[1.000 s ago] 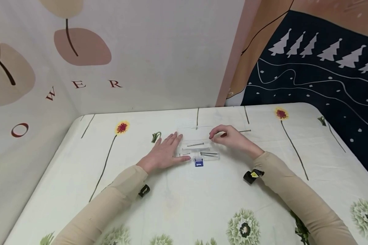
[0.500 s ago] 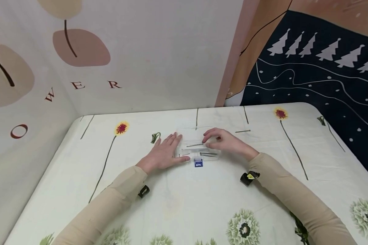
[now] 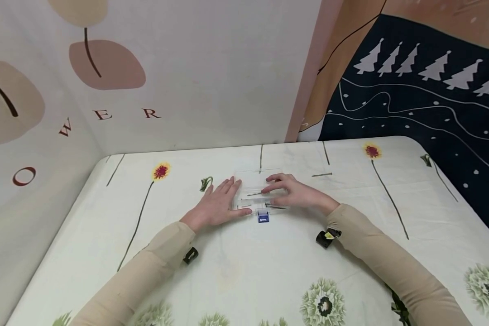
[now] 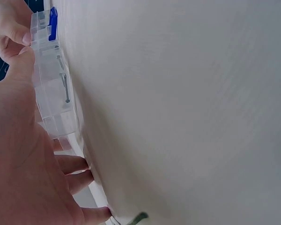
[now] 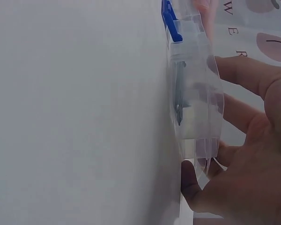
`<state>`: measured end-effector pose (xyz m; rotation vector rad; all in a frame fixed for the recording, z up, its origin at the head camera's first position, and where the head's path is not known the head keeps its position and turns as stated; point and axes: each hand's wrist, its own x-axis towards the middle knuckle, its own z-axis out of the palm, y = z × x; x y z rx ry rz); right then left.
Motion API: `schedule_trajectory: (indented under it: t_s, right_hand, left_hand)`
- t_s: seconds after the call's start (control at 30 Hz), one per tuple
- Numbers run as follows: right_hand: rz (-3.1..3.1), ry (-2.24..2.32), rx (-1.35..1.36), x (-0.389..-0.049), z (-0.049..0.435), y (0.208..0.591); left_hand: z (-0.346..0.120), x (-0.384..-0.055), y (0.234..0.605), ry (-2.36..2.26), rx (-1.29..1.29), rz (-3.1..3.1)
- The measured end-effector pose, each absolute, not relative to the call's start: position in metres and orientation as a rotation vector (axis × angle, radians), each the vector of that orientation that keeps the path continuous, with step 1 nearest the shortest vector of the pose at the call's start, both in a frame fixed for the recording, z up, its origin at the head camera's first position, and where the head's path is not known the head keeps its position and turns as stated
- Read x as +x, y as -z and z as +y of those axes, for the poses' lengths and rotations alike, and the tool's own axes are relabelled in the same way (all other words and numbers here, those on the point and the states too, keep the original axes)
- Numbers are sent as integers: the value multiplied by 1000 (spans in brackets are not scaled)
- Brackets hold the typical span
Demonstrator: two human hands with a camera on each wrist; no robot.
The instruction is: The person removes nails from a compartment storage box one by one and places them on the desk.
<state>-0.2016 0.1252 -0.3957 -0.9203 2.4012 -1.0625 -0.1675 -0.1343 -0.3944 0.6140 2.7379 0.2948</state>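
A clear plastic compartment box [image 3: 257, 202] with a blue latch [image 3: 263, 217] stands in front of me, its see-through lid [image 3: 252, 177] laid back behind it. My left hand [image 3: 217, 203] rests against the box's left side, fingers straight and thumb along the front edge. Over the box's right half is my right hand [image 3: 296, 194], fingers spread and bent. Its index fingertip reaches the right end of a nail [image 3: 253, 194] in the rear compartment; the thumb stands apart, over the front right. More nails [image 5: 179, 93] show through the front wall. Whether the fingertip touches the nail, I cannot tell.
A single nail [image 3: 322, 174] lies on the flowered tablecloth [image 3: 244, 280], right of the lid. Behind the table hangs a pale printed curtain [image 3: 212, 90]; a dark one with white trees [image 3: 415, 90] hangs at the right. Each wrist wears a black camera [image 3: 324, 238].
My right hand has moved left from the box's right rear side to the nail in the rear compartment, its fingers spreading. The left hand has stayed at the box.
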Motion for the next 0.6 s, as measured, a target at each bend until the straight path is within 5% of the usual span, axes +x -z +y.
schedule_trajectory:
  t_s: [0.6]
  right_hand:
    - [2378,1023,-890,-199,122,399]
  left_hand:
    - [-134,-169,397,-277,612,2746]
